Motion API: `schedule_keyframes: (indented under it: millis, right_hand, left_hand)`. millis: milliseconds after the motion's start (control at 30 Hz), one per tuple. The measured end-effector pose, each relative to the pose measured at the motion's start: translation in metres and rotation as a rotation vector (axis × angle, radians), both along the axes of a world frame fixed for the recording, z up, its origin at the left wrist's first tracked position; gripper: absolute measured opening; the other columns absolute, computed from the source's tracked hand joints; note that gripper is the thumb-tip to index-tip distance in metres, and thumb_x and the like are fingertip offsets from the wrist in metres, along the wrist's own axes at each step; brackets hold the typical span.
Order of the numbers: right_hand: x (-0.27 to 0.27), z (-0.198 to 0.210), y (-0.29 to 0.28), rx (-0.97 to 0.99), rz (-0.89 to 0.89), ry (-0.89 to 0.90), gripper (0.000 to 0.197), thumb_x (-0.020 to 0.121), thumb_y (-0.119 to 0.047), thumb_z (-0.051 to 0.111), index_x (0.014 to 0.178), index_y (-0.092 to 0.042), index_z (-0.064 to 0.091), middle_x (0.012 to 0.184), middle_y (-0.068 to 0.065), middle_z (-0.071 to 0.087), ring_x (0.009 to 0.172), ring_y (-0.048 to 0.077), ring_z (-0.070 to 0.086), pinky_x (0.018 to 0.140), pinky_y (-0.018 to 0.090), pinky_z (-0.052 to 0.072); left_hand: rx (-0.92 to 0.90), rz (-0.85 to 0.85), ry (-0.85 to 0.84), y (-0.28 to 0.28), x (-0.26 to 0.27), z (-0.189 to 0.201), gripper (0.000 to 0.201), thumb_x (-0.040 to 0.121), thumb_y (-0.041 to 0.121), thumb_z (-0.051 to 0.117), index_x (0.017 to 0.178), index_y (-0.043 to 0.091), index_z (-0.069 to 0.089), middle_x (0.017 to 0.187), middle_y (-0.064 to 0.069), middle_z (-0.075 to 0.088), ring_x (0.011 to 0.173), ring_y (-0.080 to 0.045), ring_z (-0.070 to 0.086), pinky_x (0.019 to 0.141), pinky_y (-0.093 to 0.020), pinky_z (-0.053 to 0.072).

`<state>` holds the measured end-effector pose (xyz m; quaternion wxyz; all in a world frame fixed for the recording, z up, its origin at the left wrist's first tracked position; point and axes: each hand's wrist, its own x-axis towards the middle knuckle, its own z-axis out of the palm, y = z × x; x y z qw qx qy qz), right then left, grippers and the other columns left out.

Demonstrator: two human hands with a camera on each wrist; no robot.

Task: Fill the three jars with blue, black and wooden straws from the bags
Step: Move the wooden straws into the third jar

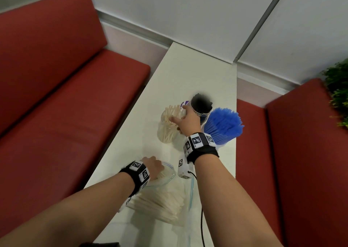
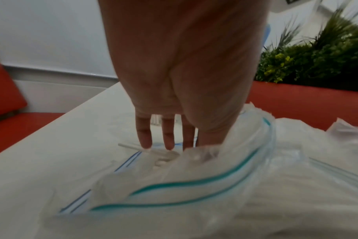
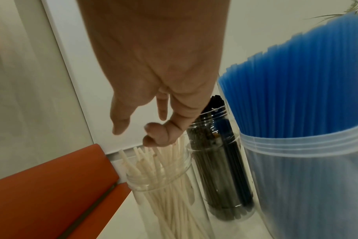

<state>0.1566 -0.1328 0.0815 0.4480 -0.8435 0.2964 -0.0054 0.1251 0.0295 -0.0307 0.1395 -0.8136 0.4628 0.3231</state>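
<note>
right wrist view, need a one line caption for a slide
Right hand hovering over the wooden straws in a clear jar, beside jars of black straws and blue straws.

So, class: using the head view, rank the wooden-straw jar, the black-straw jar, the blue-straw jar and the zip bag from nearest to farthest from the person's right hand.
1. Wooden-straw jar: directly under the right hand, to its left.
2. Black-straw jar: just beyond, beside the fingers.
3. Blue-straw jar: to the right, by the wrist.
4. Zip bag: closest to the camera, under the left hand.
</note>
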Motion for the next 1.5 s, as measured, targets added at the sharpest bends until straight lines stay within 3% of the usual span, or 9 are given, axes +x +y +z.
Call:
schedule_keyframes:
  millis: [133,367,600,767,867,1067,1167,1300,1500]
  right_hand:
    - [-0.009,-0.005,0.003,-0.063,-0.075,-0.094,0.064,0.095,-0.040,0.070,0.147,-0.010,0.047,0.136,0.016,0.062,0.124,0.033,0.060,0.106,0.045,0.048]
    - [-0.040,-0.031,0.018,-0.097,-0.312,-0.339,0.010,0.103,-0.020,0.053,0.109,-0.016,0.059,0.088,-0.003,0.064,0.078,0.014,0.060,0.068,0.029,0.048]
    - [-0.081,-0.069,0.052,0.370,0.220,0.233,0.033,0.091,0.007,0.047,0.119,-0.007,0.056,0.101,0.014,0.068,0.082,0.019,0.061,0.074,0.028,0.048]
    - [-0.091,-0.071,0.060,0.080,0.523,0.452,0.045,0.090,-0.004,0.067,0.134,-0.008,0.059,0.132,0.012,0.066,0.117,0.028,0.062,0.094,0.036,0.050]
    - [-0.094,-0.072,0.069,0.139,0.415,0.386,0.019,0.098,-0.014,0.062,0.115,-0.007,0.068,0.116,0.015,0.071,0.097,0.024,0.062,0.089,0.035,0.047]
    - [-0.097,-0.073,0.073,0.257,0.246,0.136,0.047,0.102,-0.033,0.060,0.060,-0.012,0.054,0.050,0.001,0.052,0.045,0.012,0.051,0.062,0.026,0.045]
    - [-0.089,-0.064,0.070,0.234,0.204,0.031,0.054,0.100,-0.032,0.062,0.051,-0.011,0.051,0.042,-0.001,0.051,0.041,0.011,0.048,0.057,0.025,0.044]
    - [-0.074,-0.048,0.070,0.351,0.105,-0.017,0.039,0.103,-0.014,0.054,0.065,-0.010,0.045,0.050,0.001,0.047,0.043,0.014,0.038,0.045,0.024,0.032]
    - [-0.075,-0.002,0.055,0.440,0.050,-0.327,0.043,0.095,-0.040,0.070,0.061,-0.016,0.058,0.046,-0.004,0.050,0.042,0.013,0.046,0.049,0.027,0.042]
  left_hand:
    - [0.059,-0.062,-0.101,0.006,0.001,-0.017,0.039,0.096,0.019,0.040,0.135,0.019,0.045,0.138,-0.006,0.043,0.125,-0.029,0.035,0.101,-0.046,0.028]
    - [0.081,-0.036,-0.162,0.003,0.003,-0.008,0.032,0.099,0.017,0.036,0.125,0.018,0.055,0.127,-0.005,0.055,0.120,-0.027,0.044,0.106,-0.047,0.024]
    - [0.085,0.030,-0.109,-0.006,0.010,0.032,0.031,0.099,0.019,0.044,0.129,0.017,0.054,0.128,-0.004,0.060,0.119,-0.023,0.056,0.100,-0.041,0.042]
    - [0.103,0.018,-0.143,-0.011,0.014,0.066,0.024,0.093,0.025,0.059,0.114,0.015,0.065,0.116,-0.003,0.067,0.104,-0.022,0.064,0.084,-0.035,0.049]
    - [0.075,-0.088,-0.218,-0.019,0.013,0.099,0.013,0.091,0.021,0.060,0.096,0.011,0.067,0.099,-0.001,0.068,0.091,-0.022,0.063,0.083,-0.037,0.046]
    - [-0.524,0.085,-0.338,-0.021,0.033,0.167,0.049,0.099,0.052,0.034,0.066,0.020,0.049,0.075,0.002,0.061,0.074,-0.021,0.056,0.090,-0.042,0.035]
    - [-0.704,0.273,-0.127,-0.022,0.035,0.172,0.059,0.102,0.052,0.029,0.075,0.009,0.060,0.070,-0.004,0.060,0.075,-0.025,0.059,0.073,-0.036,0.044]
    - [-0.878,0.332,0.113,-0.023,0.025,0.163,0.057,0.096,0.061,0.034,0.098,0.018,0.071,0.096,0.000,0.072,0.092,-0.015,0.065,0.088,-0.037,0.049]
    - [-1.507,1.069,0.485,-0.009,0.048,0.153,0.045,0.099,0.049,0.042,0.093,0.016,0.072,0.092,-0.004,0.075,0.090,-0.017,0.071,0.091,-0.035,0.053]
